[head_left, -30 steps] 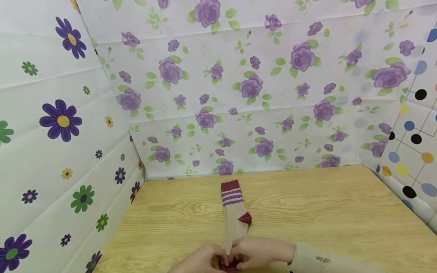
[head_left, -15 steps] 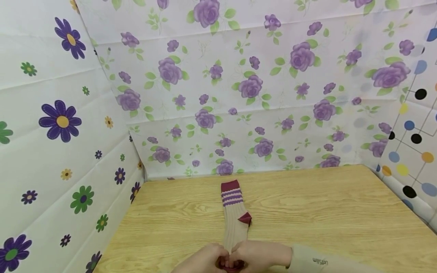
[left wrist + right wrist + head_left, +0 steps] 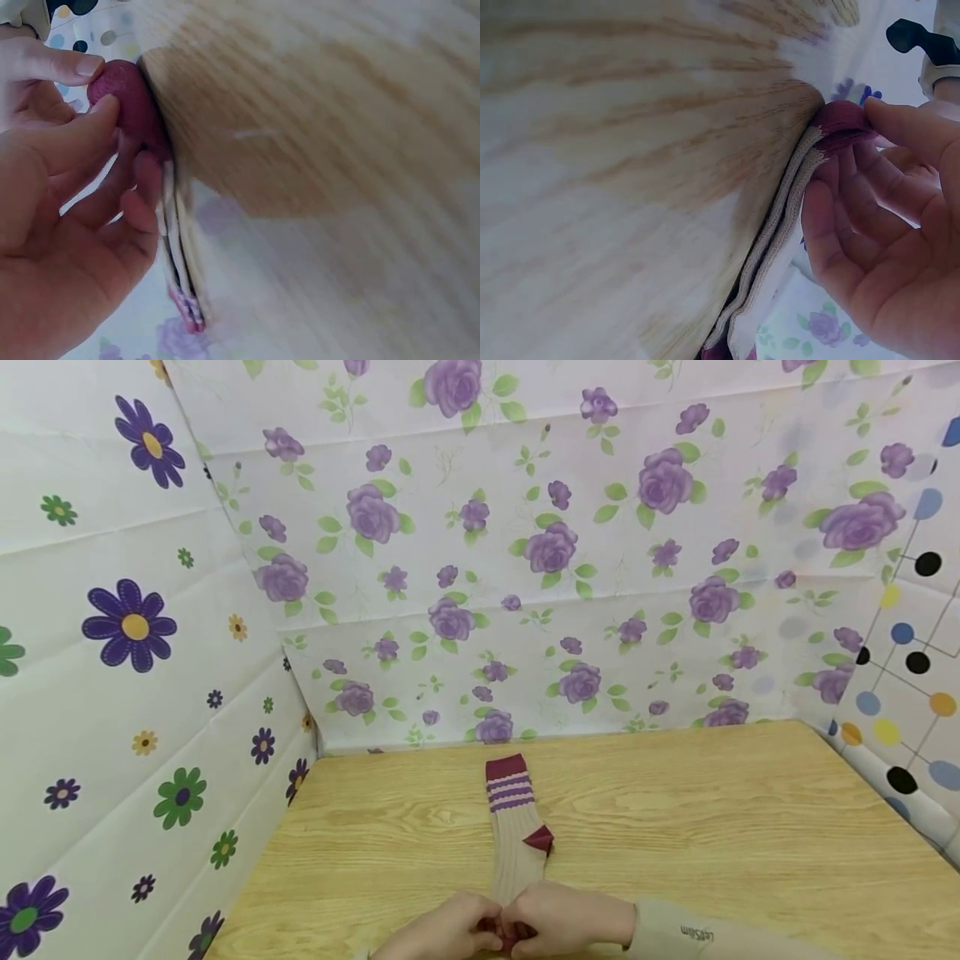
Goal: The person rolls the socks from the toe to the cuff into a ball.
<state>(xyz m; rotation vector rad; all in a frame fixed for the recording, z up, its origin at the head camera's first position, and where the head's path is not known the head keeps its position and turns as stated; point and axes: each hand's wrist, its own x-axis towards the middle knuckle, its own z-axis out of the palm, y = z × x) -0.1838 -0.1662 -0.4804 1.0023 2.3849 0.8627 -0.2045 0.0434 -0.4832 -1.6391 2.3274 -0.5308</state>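
A beige ribbed pair of socks [image 3: 517,839], one on top of the other, lies lengthwise on the wooden table. The cuff and heel are maroon, with purple stripes below the cuff. My left hand [image 3: 448,927] and right hand [image 3: 564,914] meet at the near end. In the left wrist view the maroon toes [image 3: 133,112] are bent over into a rounded fold, pinched between left thumb and fingers. The right wrist view shows the right thumb on the folded toe end [image 3: 844,120], fingers curled beneath. Stacked layers show behind the fold in both wrist views.
The wooden table [image 3: 712,827] stretches out on both sides of the socks. A rose-patterned cloth [image 3: 555,635] rises at its back edge. Flower-printed cloth [image 3: 180,693] stands at the left, dotted cloth [image 3: 900,693] at the right.
My fingers have shifted at the toe end; the dark gap seen between the hands half a second ago has narrowed. The right forearm has moved slightly left. The cuff end stays put.
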